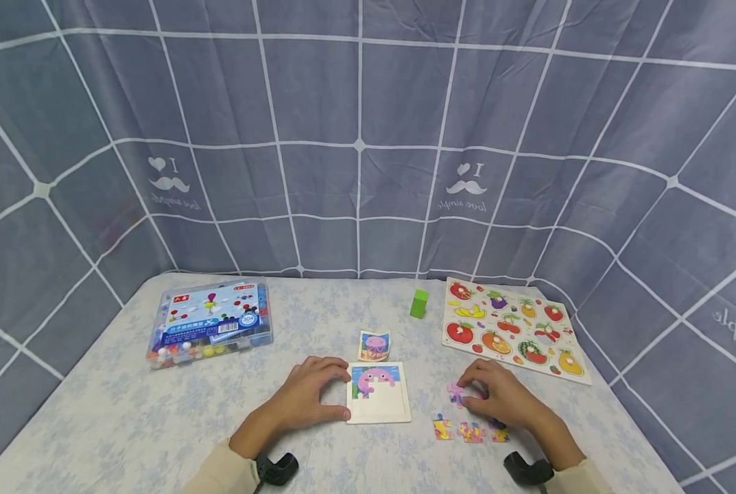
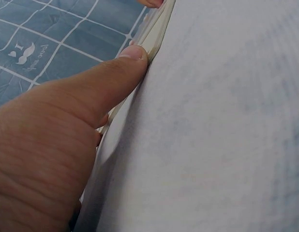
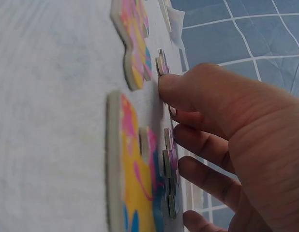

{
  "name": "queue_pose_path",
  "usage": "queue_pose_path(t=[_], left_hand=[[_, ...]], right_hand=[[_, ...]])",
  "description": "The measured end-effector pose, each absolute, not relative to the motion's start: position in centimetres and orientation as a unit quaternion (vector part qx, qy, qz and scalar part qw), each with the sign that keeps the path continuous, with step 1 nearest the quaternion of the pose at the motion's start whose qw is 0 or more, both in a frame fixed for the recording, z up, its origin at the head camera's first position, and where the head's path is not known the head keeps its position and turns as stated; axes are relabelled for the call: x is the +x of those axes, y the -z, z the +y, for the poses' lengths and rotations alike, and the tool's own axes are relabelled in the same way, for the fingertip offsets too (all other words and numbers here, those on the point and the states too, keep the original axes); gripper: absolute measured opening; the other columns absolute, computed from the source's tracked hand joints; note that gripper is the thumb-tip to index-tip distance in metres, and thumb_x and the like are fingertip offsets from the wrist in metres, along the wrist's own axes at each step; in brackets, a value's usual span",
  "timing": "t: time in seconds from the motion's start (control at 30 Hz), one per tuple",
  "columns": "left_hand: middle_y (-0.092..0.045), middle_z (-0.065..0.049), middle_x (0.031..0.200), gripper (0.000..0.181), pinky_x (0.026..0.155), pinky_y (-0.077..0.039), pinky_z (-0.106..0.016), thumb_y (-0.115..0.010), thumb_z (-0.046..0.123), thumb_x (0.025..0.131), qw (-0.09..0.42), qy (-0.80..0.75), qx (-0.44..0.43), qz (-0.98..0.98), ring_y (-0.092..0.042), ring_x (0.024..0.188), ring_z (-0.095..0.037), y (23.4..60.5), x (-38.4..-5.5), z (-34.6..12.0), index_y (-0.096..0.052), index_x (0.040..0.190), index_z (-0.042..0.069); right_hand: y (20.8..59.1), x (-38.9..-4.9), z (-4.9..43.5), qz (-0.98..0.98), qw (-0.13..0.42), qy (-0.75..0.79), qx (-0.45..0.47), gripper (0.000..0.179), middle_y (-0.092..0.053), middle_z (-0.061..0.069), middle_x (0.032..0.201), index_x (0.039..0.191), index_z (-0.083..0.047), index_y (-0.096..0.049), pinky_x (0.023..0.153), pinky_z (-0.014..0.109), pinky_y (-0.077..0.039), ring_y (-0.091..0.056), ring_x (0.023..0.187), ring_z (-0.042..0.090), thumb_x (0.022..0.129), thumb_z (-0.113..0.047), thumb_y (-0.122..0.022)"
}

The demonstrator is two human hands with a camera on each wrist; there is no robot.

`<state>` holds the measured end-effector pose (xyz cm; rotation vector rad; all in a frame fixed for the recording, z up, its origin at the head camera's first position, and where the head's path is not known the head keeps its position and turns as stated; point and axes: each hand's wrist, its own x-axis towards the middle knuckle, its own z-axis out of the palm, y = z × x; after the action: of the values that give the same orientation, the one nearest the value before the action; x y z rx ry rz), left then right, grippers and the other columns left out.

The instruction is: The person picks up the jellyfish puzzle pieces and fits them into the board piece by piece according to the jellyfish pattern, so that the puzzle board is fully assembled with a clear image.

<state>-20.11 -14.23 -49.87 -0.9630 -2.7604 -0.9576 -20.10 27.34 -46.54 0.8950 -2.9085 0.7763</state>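
My left hand (image 1: 315, 392) rests at the left side of a square wooden puzzle board (image 1: 376, 412), thumb and forefinger set apart along its edge. In the left wrist view the thumb (image 2: 132, 55) presses that edge. Part of a pink cartoon picture (image 1: 368, 379) fills the upper part of the board; below it the bare wood shows. To the right, my right hand (image 1: 497, 394) pinches a pink jigsaw piece (image 1: 454, 392) between thumb and forefinger, low over the table. Nearby lie a yellow jigsaw piece (image 1: 442, 428) and several others, some partly hidden by the hand.
A small picture card (image 1: 374, 346) lies just behind the board. Farther back stands a green block (image 1: 419, 303). At right rear lies a fruit puzzle board (image 1: 509, 326); at left, a clear plastic box of colourful parts (image 1: 210, 321). A grey checked curtain (image 1: 318, 178) surrounds the table.
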Motion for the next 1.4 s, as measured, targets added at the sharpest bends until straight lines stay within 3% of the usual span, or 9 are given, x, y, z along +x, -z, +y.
queue_pose_path(t=[0.5,1.07,1.4], left_hand=[[-0.056,0.003,0.139,0.055,0.093,-0.036,-0.052,-0.08,0.057,0.08,0.031,0.311,-0.308,-0.899,-0.046,0.124,-0.025,49.6,-20.2,-14.2,-0.066,0.121,0.021],[-0.056,0.003,0.139,0.054,0.093,-0.036,-0.052,-0.08,0.056,0.08,0.03,0.314,-0.311,-0.897,-0.047,0.124,-0.024,49.7,-20.1,-14.1,-0.066,0.12,0.022],[-0.057,0.004,0.138,0.053,0.093,-0.037,-0.051,-0.08,0.054,0.08,0.033,0.307,-0.309,-0.899,-0.047,0.124,-0.023,49.6,-19.9,-14.1,-0.066,0.119,0.022]], right_hand=[[46.3,-21.2,25.3,-0.928,0.006,-0.234,0.291,0.019,-0.056,-0.017,0.104,0.101,-0.025,-0.069,0.088,0.038,-0.049,-0.054,0.096,0.008,0.087,-0.027,-0.081],[45.8,-22.6,17.5,-0.891,0.008,-0.237,0.386,0.017,-0.059,-0.013,0.102,0.1,-0.02,-0.073,0.076,0.028,-0.048,-0.055,0.085,0.009,0.085,-0.023,-0.081],[45.9,-22.5,14.2,-0.899,-0.019,-0.209,0.383,0.017,-0.057,-0.015,0.099,0.097,-0.022,-0.072,0.072,0.025,-0.045,-0.05,0.08,0.006,0.085,-0.03,-0.081]])
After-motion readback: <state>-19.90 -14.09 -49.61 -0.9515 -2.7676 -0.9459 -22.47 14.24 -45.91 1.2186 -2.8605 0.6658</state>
